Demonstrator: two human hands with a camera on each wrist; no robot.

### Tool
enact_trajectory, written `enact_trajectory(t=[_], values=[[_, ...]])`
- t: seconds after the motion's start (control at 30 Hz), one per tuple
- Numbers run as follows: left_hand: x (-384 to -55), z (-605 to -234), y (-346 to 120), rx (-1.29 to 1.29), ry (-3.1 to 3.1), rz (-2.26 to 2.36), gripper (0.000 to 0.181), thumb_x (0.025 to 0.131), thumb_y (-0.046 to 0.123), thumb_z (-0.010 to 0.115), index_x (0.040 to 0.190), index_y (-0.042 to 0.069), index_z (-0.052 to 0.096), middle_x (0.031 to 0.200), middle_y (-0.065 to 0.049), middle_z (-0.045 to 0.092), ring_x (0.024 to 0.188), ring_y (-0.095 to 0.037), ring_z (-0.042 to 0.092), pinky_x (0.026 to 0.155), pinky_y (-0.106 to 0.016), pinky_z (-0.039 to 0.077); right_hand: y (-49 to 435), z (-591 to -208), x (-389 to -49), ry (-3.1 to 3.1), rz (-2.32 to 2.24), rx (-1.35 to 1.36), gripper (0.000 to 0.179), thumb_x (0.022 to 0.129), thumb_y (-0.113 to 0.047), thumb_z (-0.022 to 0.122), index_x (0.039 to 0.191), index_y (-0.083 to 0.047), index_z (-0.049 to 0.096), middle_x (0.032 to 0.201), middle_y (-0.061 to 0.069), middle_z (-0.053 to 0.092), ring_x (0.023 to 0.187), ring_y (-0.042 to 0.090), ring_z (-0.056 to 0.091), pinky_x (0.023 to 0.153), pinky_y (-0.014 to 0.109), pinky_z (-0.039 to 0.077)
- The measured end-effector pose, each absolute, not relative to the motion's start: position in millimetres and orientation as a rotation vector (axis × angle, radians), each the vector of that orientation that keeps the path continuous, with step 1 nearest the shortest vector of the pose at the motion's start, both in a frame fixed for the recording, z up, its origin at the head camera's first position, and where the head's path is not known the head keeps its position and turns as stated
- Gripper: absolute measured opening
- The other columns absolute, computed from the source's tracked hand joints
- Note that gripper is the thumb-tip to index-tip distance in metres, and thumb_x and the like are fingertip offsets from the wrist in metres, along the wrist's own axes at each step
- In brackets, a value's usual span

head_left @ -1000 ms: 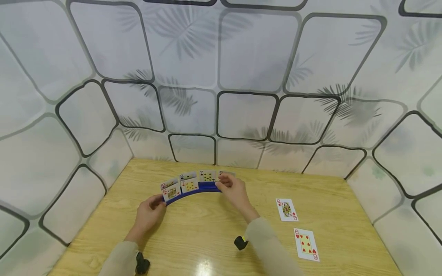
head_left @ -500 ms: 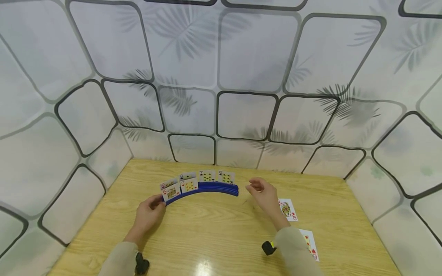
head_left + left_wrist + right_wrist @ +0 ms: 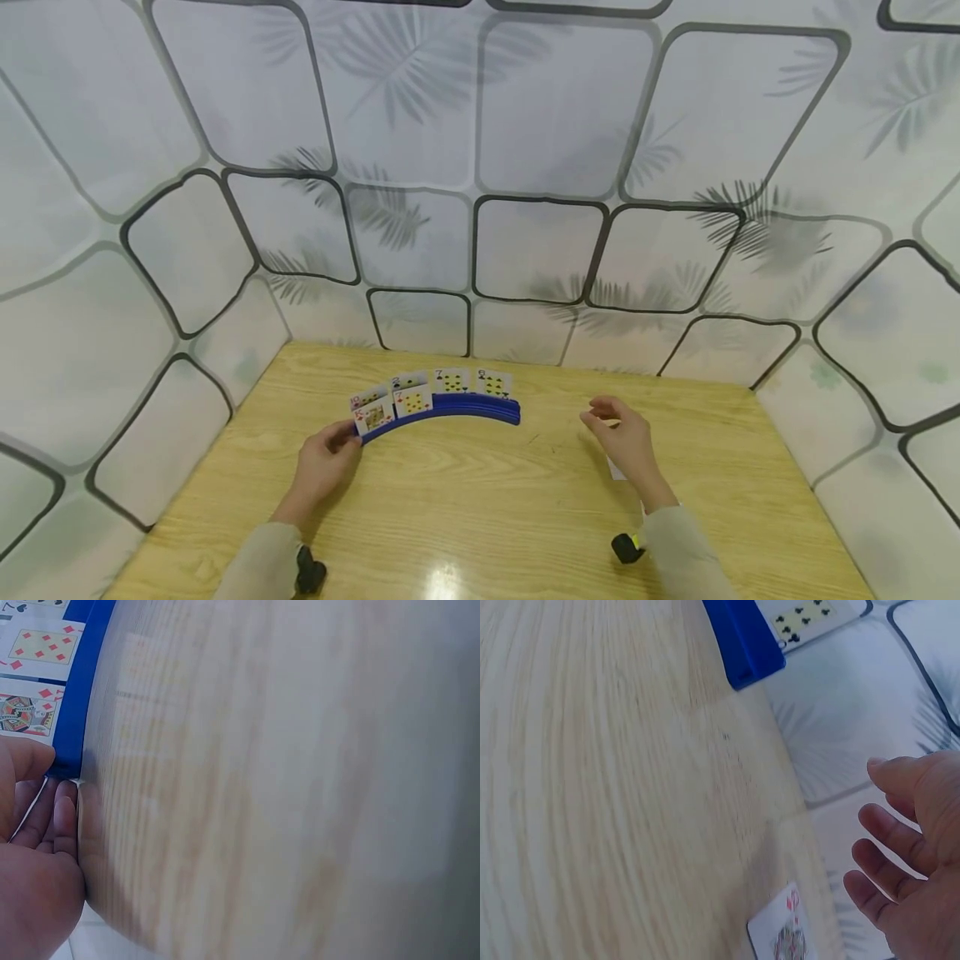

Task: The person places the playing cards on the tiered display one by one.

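Observation:
A curved blue card holder (image 3: pixel 472 407) stands on the table with several playing cards upright in it. In its front row are the king of diamonds (image 3: pixel 373 417) and a seven of diamonds (image 3: pixel 412 402); behind stand more cards, among them a black seven (image 3: pixel 452 381) and a six of clubs (image 3: pixel 494 383). My left hand (image 3: pixel 321 467) grips the holder's left end, thumb in front beside the king. Nothing is in my right hand (image 3: pixel 628 442), its fingers loosely bent, over a face-up queen of diamonds (image 3: pixel 787 934). That card is mostly hidden in the head view.
On the wooden table (image 3: pixel 465 492), another card, mostly hidden, lies beneath my right forearm. Patterned walls (image 3: pixel 525 250) close off the table's back and sides. A black wrist device (image 3: pixel 626 548) sits at my right cuff.
My right hand has left the six of clubs at the holder's right end and moved right, over the queen of diamonds. My left hand stays on the holder.

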State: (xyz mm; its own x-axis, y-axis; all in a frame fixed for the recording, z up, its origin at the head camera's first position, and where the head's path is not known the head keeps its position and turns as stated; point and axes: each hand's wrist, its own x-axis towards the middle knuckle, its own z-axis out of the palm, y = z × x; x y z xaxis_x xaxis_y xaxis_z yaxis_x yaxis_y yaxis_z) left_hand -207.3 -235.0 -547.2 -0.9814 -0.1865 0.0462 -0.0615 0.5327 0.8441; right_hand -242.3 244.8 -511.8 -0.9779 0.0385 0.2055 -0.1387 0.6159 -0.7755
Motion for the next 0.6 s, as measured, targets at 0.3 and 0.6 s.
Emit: enact_trajectory(t=[0.3, 0.6], values=[[-207.3, -545.4, -233.9, 0.221, -2.626, -1.442, 0.037, 0.100, 0.005, 0.064, 0.135, -0.006, 0.066, 0.122, -0.025, 0.073, 0.099, -0.021, 0.065, 0.082, -0.020, 0.051, 275.3, -513.7, -233.0, -2.720, 1.242, -0.014, 0.044, 0.103, -0.034, 0.069, 0.135, -0.004, 0.065, 0.127, 0.016, 0.072, 0.120, 0.034, 0.065, 0.091, 0.033, 0.057], [-207.2, -545.5, -234.5, 0.201, -2.624, -1.423, 0.035, 0.100, 0.004, 0.065, 0.133, -0.006, 0.067, 0.121, -0.024, 0.074, 0.098, -0.017, 0.065, 0.082, -0.020, 0.051, 301.9, -519.9, -229.8, -2.823, 1.188, -0.025, 0.057, 0.102, -0.038, 0.071, 0.144, -0.001, 0.058, 0.148, 0.028, 0.056, 0.139, 0.050, 0.048, 0.111, 0.068, 0.040]])
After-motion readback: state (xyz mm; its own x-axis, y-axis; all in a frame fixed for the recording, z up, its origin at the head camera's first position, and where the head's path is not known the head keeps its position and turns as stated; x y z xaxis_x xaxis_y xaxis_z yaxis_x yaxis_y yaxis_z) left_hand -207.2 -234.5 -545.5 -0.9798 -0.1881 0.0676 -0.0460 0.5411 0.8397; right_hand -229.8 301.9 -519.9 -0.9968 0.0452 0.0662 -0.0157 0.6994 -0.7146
